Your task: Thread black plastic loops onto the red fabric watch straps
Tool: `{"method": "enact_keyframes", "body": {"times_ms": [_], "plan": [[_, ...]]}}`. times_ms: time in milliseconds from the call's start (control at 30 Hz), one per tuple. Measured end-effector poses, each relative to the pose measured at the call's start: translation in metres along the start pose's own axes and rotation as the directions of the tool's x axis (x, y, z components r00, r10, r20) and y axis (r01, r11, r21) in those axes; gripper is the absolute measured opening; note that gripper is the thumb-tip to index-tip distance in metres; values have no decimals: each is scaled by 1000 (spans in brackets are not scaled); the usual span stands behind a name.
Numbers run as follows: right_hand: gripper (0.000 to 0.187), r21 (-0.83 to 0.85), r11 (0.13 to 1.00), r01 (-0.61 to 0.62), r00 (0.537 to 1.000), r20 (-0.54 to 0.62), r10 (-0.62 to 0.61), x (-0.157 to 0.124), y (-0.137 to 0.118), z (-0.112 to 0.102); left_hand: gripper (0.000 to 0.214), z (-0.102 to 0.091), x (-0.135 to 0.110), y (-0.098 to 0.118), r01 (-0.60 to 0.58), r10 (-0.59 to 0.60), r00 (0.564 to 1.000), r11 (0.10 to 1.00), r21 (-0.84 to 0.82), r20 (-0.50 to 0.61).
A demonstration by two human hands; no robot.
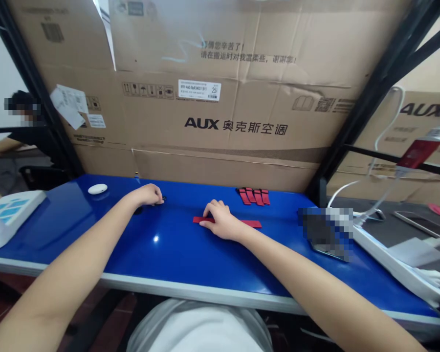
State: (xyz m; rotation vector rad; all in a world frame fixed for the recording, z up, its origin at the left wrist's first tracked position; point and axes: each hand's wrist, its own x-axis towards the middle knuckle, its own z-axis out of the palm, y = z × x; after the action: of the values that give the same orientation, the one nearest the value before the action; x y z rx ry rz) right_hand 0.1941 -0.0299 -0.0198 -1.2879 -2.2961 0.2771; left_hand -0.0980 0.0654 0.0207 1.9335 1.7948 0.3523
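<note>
My left hand [149, 195] is over the left half of the blue tabletop, fingers closed. A small black piece [164, 198] shows at its fingertips; its kind is too small to make out. My right hand [220, 219] rests near the middle of the table, thumb and fingers closed on a flat red strap [251, 224]. The strap lies lengthwise from left to right, and the hand covers its middle. Behind and to the right, several short red straps with black ends [254, 196] lie side by side in a row.
A white oval object [97, 188] sits at the back left. A white device [12, 215] stands at the left edge. At right are a phone [328, 239], a white power strip [388, 259] and cables. Cardboard [234, 156] walls off the back. A person [29, 132] sits beyond, left.
</note>
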Motion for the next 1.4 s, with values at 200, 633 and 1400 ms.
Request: {"method": "enact_keyframes", "body": {"times_ms": [200, 633, 1400], "plan": [[15, 257, 960, -110, 987, 145, 75, -2, 10, -13, 24, 27, -24, 44, -166, 156, 985, 972, 164, 70], [12, 348, 934, -79, 996, -1, 85, 0, 20, -11, 35, 62, -42, 75, -313, 358, 934, 787, -531, -20], [23, 709, 704, 19, 1000, -24, -4, -3, 18, -23, 36, 88, -48, 88, -161, 418, 907, 460, -873, 53]]}}
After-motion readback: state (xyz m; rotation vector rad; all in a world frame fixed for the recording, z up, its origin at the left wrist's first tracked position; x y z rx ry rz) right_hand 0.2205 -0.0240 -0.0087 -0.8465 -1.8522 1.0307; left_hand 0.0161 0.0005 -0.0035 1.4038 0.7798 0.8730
